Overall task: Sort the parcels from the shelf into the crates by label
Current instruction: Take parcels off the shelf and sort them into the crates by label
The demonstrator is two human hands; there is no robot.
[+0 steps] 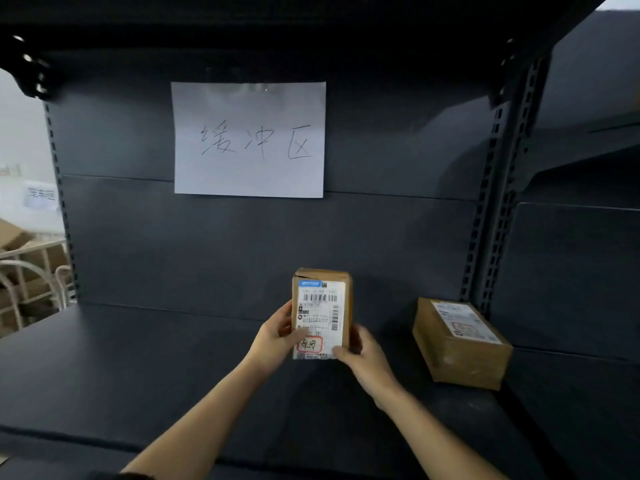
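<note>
A small brown cardboard parcel is held upright above the dark shelf board, its white shipping label facing me with a red-circled handwritten mark near the bottom. My left hand grips its lower left edge, thumb on the label. My right hand grips its lower right edge, thumb at the label's corner. A second brown parcel with a white label on top lies flat on the shelf at the right, apart from both hands.
A white paper sign with handwritten characters hangs on the shelf's back panel. A perforated upright bounds the bay at the right. At the far left stand a pale metal rack and cardboard boxes.
</note>
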